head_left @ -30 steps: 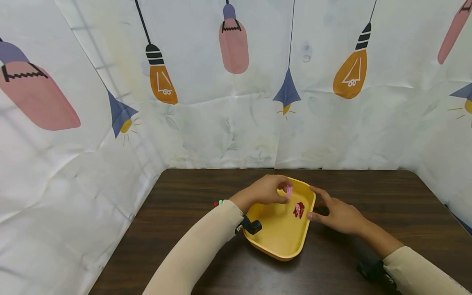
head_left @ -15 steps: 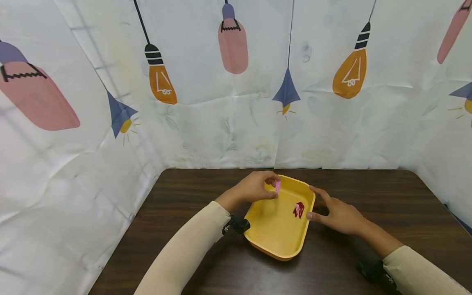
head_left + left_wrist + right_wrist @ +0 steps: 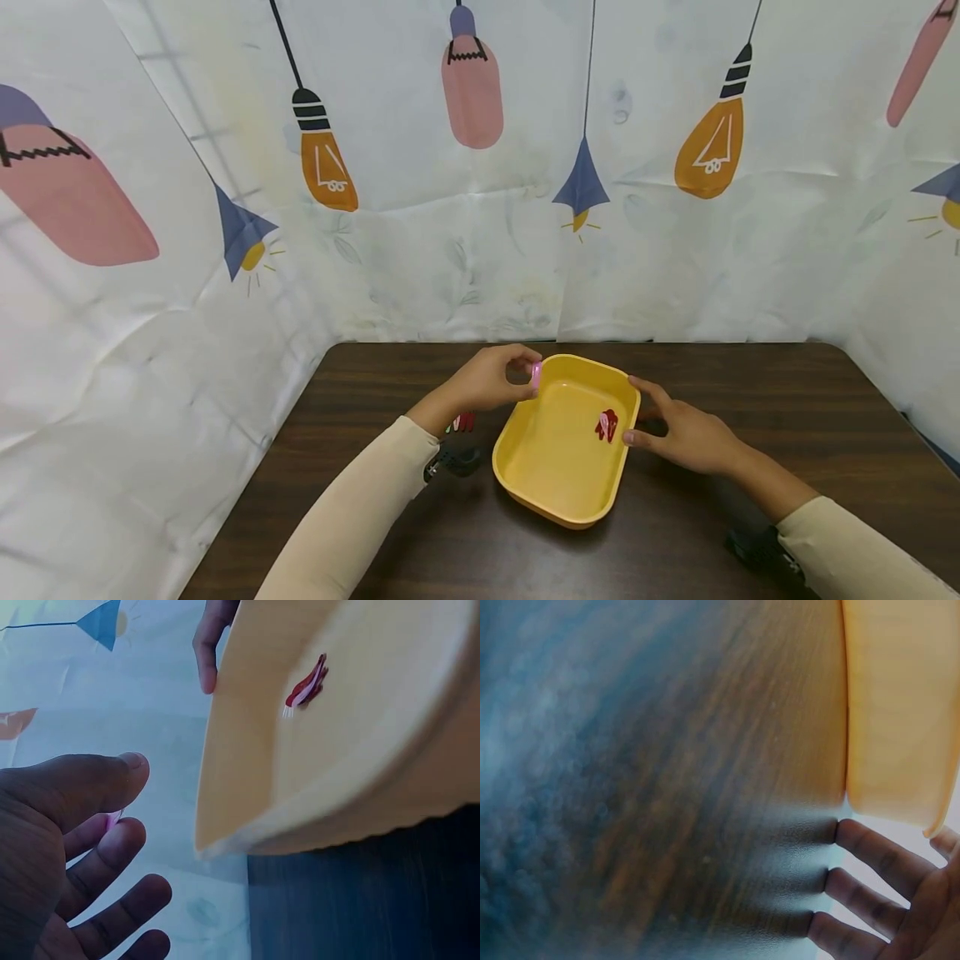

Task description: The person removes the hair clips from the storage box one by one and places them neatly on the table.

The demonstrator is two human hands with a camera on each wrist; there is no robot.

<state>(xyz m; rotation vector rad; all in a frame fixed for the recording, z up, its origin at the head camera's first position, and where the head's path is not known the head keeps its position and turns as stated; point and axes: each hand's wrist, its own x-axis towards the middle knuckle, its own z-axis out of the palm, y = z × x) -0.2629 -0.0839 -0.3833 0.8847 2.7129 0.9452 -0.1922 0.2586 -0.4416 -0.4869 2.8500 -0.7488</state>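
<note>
My left hand (image 3: 483, 379) pinches a small pink hair clip (image 3: 536, 376) between thumb and fingers, just off the left rim of a yellow tray (image 3: 558, 479). In the left wrist view only a sliver of that clip shows behind the fingertips. Inside the tray, toward its right side, lies a small cluster of red and pink hair clips (image 3: 607, 426). My right hand (image 3: 686, 433) has its thumb and index finger spread against the tray's right rim. The right wrist view shows its other fingers extended, their tips on the table.
More red and light-coloured clips (image 3: 461, 422) lie on the dark wooden table (image 3: 757, 383) left of the tray, partly hidden by my left wrist. A white curtain (image 3: 480, 258) printed with lamps hangs behind the table and along its left side.
My left hand has moved left with the pink clip, from above the tray's inside to outside its left rim. My right hand and the tray stay put.
</note>
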